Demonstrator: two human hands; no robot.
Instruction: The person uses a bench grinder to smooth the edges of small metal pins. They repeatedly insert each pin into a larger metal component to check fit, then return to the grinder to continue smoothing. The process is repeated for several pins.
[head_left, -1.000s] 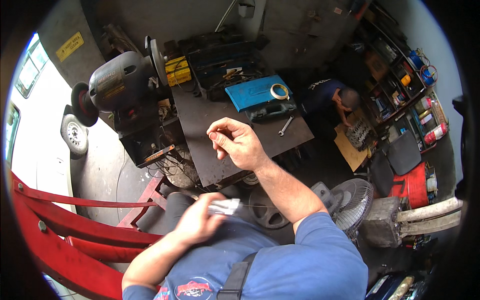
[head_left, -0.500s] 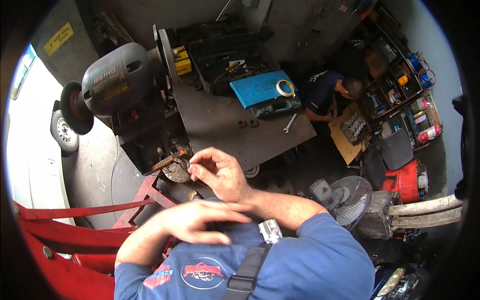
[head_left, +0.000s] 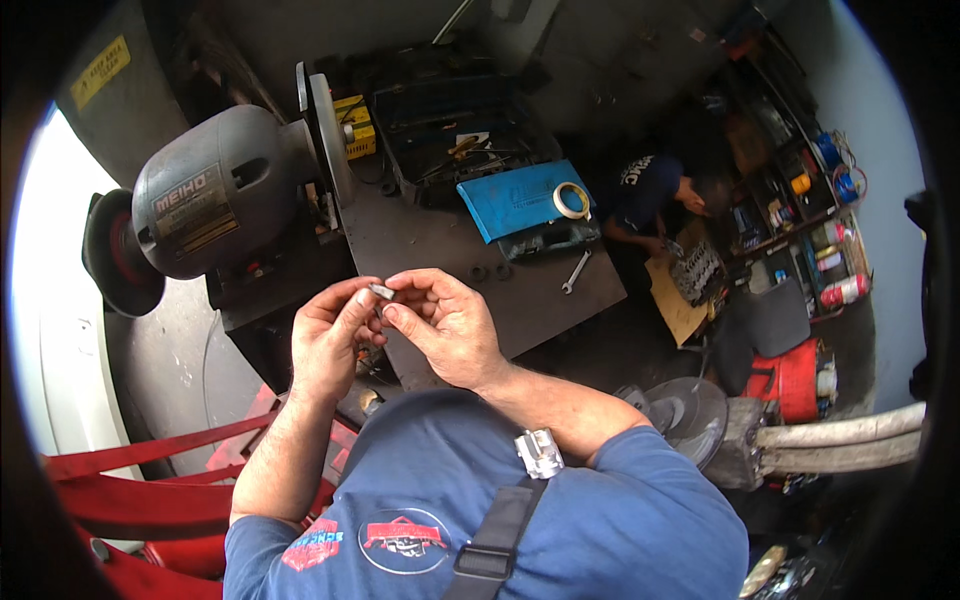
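In front of my chest both hands meet, fingertips pinched around a small pale metal piece [head_left: 381,291]. My left hand [head_left: 328,335] grips it with thumb and fingers from the left. From the right, my right hand [head_left: 447,325] closes thumb and forefinger on its other side. Most of the piece is covered by my fingers, so its exact kind cannot be told. Beyond my left hand stands a grey bench grinder [head_left: 225,190], and its near-side wheel [head_left: 332,140] is beside the workbench [head_left: 410,250].
On the bench lie a blue case [head_left: 510,200], a tape roll [head_left: 571,201], a wrench [head_left: 577,272] and an open toolbox [head_left: 400,110]. At the right a co-worker [head_left: 650,195] bends over a metal engine part [head_left: 698,272]. A fan [head_left: 690,415] stands right; red metal beams [head_left: 150,500], left.
My left hand has risen from across my chest to meet my right hand at the small piece. The view has shifted slightly, bringing the grinder closer.
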